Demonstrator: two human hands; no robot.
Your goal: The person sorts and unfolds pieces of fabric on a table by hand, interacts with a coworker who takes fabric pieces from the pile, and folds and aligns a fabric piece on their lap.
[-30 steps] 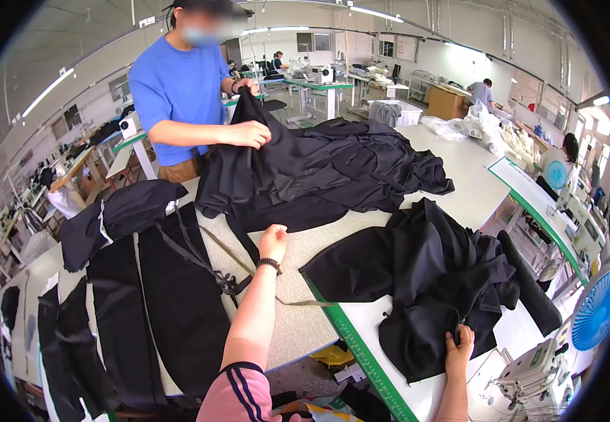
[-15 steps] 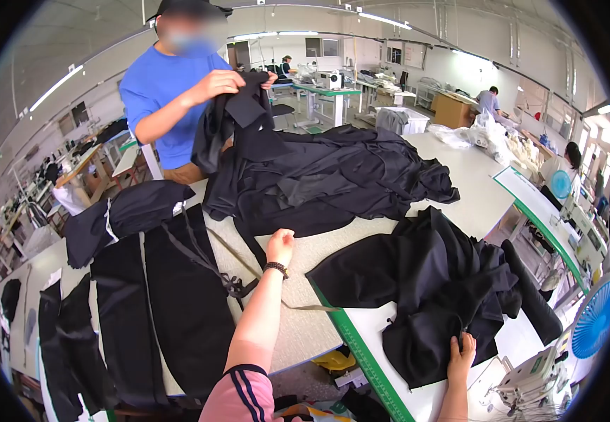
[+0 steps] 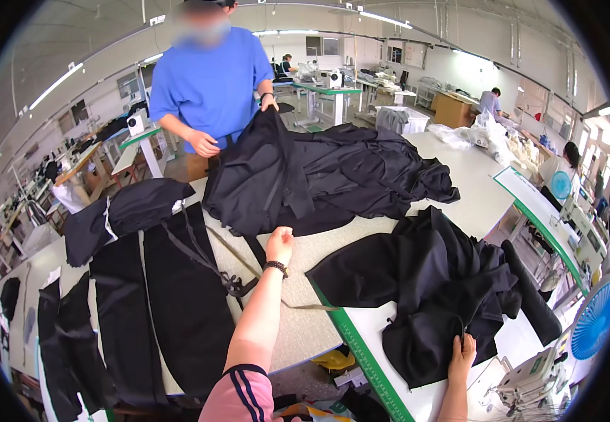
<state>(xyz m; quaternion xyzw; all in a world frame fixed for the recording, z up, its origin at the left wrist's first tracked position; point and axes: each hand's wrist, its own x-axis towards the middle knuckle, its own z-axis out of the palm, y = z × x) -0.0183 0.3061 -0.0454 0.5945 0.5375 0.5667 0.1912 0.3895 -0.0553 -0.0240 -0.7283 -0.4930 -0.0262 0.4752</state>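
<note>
My left hand point(image 3: 280, 246), with a beaded bracelet on its wrist, is closed over the pale table, by the near edge of a heap of black garments point(image 3: 368, 172). Whatever its fingers hold, if anything, is hidden. At lower right, my right hand point(image 3: 462, 354) grips the near part of a crumpled black cloth point(image 3: 431, 281) that lies over the white sewing table point(image 3: 372, 323). A thin dark strap point(image 3: 257, 250) runs from the heap, left of my left hand. Across the table a person in a blue shirt point(image 3: 210, 84) holds up part of the heap with one hand.
Black cut panels point(image 3: 185, 302) and a tied black bundle point(image 3: 132, 211) lie on the left. Dark ribbons point(image 3: 231, 285) trail over the table. A sewing machine point(image 3: 530, 380) and a blue fan point(image 3: 595, 316) stand at the right. Plastic bags point(image 3: 484, 133) sit farther back.
The person in blue has straightened and shifted right, lowering the black garment onto the heap; one of their hands has let go. My hands have hardly moved.
</note>
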